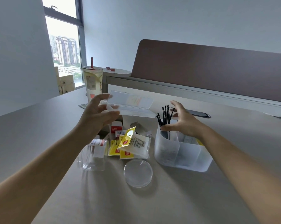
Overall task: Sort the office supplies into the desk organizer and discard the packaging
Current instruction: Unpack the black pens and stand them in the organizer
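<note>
Pretty cluttered counter (39,126): a pile of yellow label packets (128,147) sits in the middle, with a clear jar (93,156) on its side to the left and a round clear lid (138,172) in front. A tall drink cup (92,83) stands at the back. The left hand (97,113) pinches one end of a clear plastic case (130,103), held up off the counter. The right hand (182,120), fingers spread, grips a bunch of black pens (165,114) standing in the frosted organizer (180,152).
</note>
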`<control>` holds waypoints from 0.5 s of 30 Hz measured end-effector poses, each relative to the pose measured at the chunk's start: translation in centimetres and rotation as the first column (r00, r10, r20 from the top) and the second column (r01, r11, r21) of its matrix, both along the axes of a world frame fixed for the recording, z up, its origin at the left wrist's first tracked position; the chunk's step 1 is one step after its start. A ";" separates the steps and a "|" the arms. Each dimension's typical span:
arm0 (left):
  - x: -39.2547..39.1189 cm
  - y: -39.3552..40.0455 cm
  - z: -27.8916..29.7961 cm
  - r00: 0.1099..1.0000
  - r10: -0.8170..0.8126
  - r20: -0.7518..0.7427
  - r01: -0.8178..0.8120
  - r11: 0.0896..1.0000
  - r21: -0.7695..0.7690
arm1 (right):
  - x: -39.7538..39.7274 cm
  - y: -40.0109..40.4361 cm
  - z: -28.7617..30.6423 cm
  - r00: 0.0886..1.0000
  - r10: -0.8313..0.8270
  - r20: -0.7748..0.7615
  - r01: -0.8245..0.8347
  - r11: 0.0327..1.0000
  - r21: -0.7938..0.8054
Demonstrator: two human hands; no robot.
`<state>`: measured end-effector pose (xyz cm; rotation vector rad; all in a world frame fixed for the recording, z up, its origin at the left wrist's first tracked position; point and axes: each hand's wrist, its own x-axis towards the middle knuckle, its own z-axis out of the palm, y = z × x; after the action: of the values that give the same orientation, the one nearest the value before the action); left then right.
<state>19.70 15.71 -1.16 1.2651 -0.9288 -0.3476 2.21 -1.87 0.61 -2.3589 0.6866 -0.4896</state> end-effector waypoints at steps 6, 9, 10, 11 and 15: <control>-0.5 1.0 0.2 0.999 0.022 -0.045 -0.024 0.999 -0.041 | -0.9 0.9 -0.1 0.999 -0.021 0.050 0.023 0.999 -0.041; -0.8 1.8 0.5 0.997 0.042 -0.063 -0.046 0.997 -0.063 | -1.7 2.1 0.1 0.988 -0.059 0.141 0.089 0.972 -0.215; -1.1 2.2 0.6 0.997 0.044 -0.062 -0.048 0.997 -0.067 | -2.0 2.6 0.1 0.983 -0.058 0.175 0.105 0.957 -0.270; -1.5 2.8 0.7 0.997 0.048 -0.056 -0.052 0.996 -0.071 | -2.4 3.3 0.0 0.979 -0.046 0.200 0.109 0.941 -0.319; -3.7 5.4 0.1 0.994 0.077 -0.073 -0.085 0.991 -0.106 | -4.1 7.2 -1.5 0.981 0.062 0.182 0.026 0.897 -0.442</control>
<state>16.03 21.08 -1.02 1.1796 -0.8244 -0.2715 -1.84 5.32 -0.87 -2.6847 0.4998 -0.9377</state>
